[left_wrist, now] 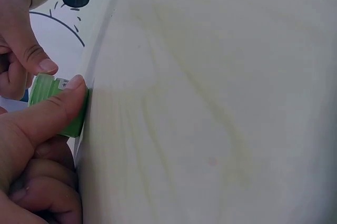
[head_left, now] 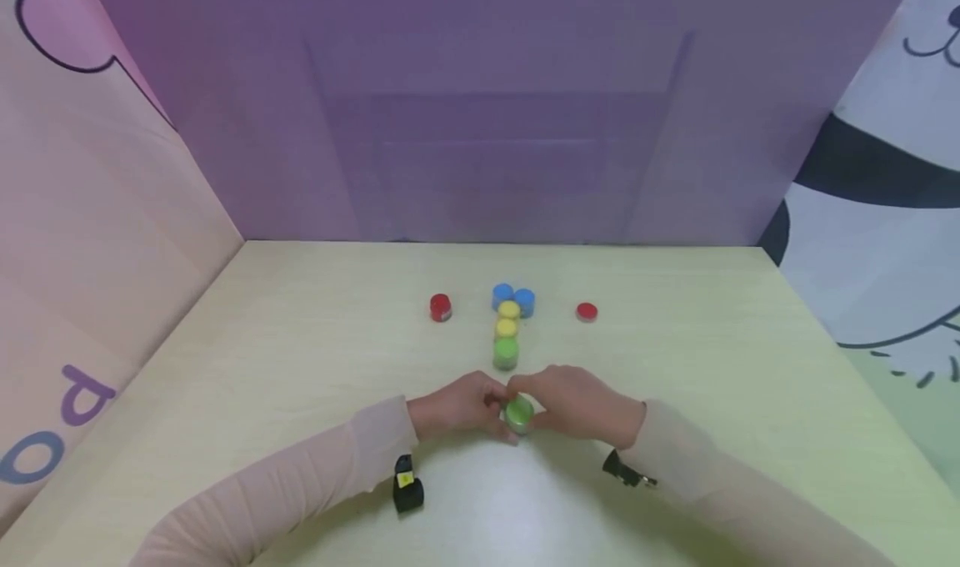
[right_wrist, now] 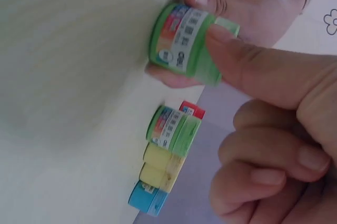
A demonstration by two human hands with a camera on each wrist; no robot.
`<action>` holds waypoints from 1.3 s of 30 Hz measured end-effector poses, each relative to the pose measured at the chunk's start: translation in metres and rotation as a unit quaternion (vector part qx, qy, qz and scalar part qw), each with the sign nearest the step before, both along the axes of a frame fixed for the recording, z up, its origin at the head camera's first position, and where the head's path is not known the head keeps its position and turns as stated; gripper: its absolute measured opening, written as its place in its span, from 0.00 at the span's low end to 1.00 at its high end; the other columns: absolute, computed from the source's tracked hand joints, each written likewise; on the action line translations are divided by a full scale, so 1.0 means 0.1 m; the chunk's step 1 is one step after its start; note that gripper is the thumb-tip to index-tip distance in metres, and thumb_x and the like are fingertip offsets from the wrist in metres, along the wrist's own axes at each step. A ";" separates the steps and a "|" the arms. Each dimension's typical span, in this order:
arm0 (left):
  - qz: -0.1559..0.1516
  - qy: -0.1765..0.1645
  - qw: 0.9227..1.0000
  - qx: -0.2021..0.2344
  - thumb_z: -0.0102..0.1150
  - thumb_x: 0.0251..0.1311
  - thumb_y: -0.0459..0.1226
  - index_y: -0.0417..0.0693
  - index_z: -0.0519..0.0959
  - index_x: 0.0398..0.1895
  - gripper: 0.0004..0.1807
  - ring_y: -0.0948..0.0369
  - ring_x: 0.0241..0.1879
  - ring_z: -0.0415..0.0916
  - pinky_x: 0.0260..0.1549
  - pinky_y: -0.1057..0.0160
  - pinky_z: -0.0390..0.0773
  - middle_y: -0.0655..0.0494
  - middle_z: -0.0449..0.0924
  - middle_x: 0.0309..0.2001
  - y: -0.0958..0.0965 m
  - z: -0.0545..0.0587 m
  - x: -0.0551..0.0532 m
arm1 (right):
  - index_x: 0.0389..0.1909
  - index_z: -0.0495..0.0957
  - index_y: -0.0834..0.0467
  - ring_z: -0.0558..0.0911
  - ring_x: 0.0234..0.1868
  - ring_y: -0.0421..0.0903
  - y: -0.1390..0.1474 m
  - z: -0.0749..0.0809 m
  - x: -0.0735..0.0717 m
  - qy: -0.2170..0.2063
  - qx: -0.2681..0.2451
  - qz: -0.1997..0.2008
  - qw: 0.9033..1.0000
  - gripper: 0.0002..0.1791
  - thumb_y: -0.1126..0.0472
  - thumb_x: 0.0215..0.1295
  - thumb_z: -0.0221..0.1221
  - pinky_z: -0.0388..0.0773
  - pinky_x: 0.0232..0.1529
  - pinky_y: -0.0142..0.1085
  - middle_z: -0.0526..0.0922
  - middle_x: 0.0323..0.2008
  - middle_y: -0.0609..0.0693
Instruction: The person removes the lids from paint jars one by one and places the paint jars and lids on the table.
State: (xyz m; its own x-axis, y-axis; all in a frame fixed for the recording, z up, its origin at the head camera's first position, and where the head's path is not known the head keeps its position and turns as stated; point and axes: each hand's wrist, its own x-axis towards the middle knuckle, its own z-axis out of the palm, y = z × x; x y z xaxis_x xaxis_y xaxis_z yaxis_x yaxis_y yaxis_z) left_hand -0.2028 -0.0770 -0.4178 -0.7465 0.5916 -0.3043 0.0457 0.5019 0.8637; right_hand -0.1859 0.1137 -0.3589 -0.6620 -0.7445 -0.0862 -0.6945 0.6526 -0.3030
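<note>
In the head view a small green paint jar with a see-through lid stands near the middle front of the table. My left hand holds its body from the left, thumb along the label side in the left wrist view. From the right, my right hand pinches the lid end; its thumb presses the lid in the right wrist view, with the other fingers curled. The label of this green jar carries printed characters. Just beyond both hands stands a second green jar.
Behind the second green jar, two yellow jars and two blue jars continue the line toward the purple back wall. A red jar stands left of them, and a flatter-looking red one to the right.
</note>
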 end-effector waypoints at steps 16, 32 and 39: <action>0.004 -0.005 1.000 0.006 0.71 0.47 0.35 0.57 0.84 0.44 0.18 0.64 0.22 0.60 0.24 0.68 0.61 0.60 0.66 0.18 -0.01 0.00 0.00 | 0.35 0.71 0.57 0.63 0.18 0.39 -0.05 0.00 0.06 -0.042 0.005 -0.099 0.994 0.21 0.44 0.56 0.64 0.61 0.19 0.30 0.66 0.16 0.44; 0.002 0.000 1.000 0.010 0.70 0.47 0.33 0.54 0.84 0.44 0.18 0.64 0.20 0.59 0.21 0.68 0.60 0.60 0.64 0.16 0.00 0.01 0.00 | 0.32 0.70 0.55 0.68 0.21 0.41 -0.15 0.03 0.12 -0.034 0.024 -0.111 0.993 0.15 0.52 0.56 0.66 0.66 0.22 0.32 0.70 0.19 0.45; -0.002 -0.005 1.000 0.015 0.71 0.47 0.34 0.52 0.84 0.44 0.17 0.63 0.22 0.60 0.25 0.67 0.61 0.58 0.65 0.18 0.00 0.05 0.02 | 0.40 0.74 0.54 0.72 0.26 0.38 -0.10 0.02 0.06 -0.046 0.014 -0.062 0.997 0.13 0.57 0.56 0.65 0.72 0.30 0.31 0.77 0.26 0.42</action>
State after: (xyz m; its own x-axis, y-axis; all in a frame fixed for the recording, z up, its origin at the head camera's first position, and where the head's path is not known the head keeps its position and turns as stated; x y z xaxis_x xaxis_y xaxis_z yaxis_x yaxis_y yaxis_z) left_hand -0.2013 -0.0768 -0.4133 -0.7414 0.6030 -0.2945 0.0378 0.4756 0.8789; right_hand -0.1803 0.1041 -0.3565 -0.7370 -0.6541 -0.1705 -0.5786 0.7409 -0.3411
